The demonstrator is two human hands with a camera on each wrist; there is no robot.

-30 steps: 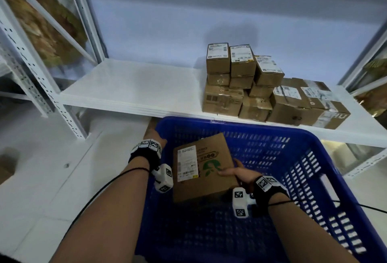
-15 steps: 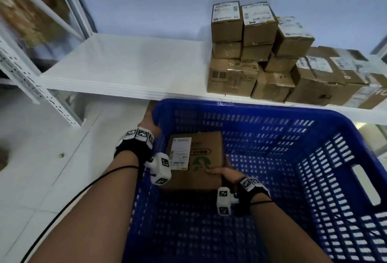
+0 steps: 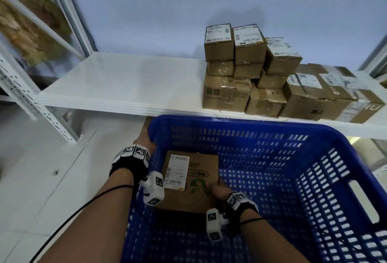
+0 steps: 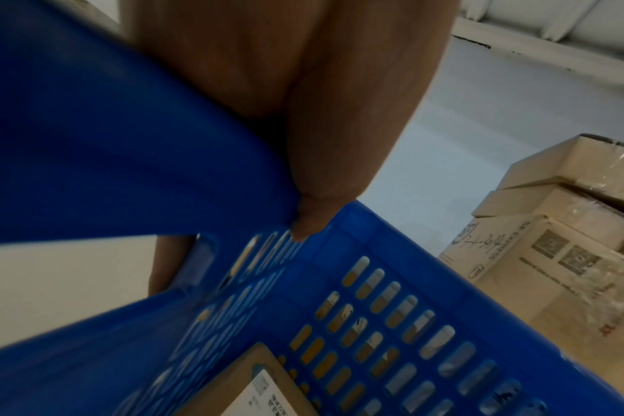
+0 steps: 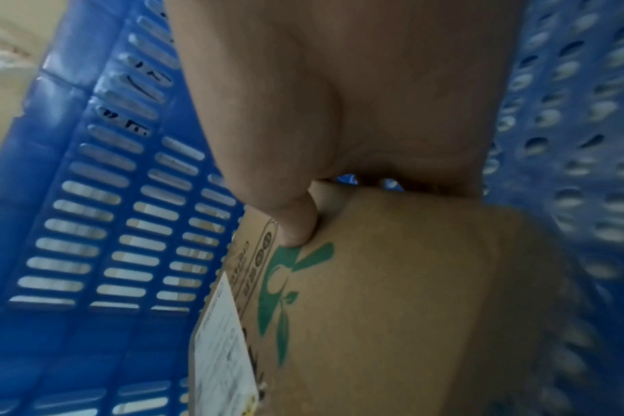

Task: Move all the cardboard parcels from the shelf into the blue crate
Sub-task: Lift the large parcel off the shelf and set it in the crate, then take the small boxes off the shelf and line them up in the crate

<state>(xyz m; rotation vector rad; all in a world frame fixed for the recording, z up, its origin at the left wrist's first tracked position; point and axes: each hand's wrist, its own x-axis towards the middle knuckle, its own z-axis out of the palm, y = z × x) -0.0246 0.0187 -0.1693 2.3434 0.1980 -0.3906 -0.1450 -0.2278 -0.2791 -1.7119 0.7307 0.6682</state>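
Note:
The blue crate stands in front of the white shelf. My left hand grips the crate's far-left rim, thumb inside and fingers outside. My right hand holds a cardboard parcel with a white label and a green logo, low inside the crate by its left wall. The thumb presses on the parcel's top, and the fingers are hidden beyond its edge. Whether the parcel touches the crate floor I cannot tell. Several more parcels are stacked on the shelf's right half.
White perforated uprights of the rack stand at the left, and another frame at the right edge. The shelf's left half is bare. A black cable runs along my left forearm. The floor is pale.
My right hand has lowered the labelled parcel deeper into the crate. My left hand has kept its grip on the rim. The head view has moved closer to the shelf.

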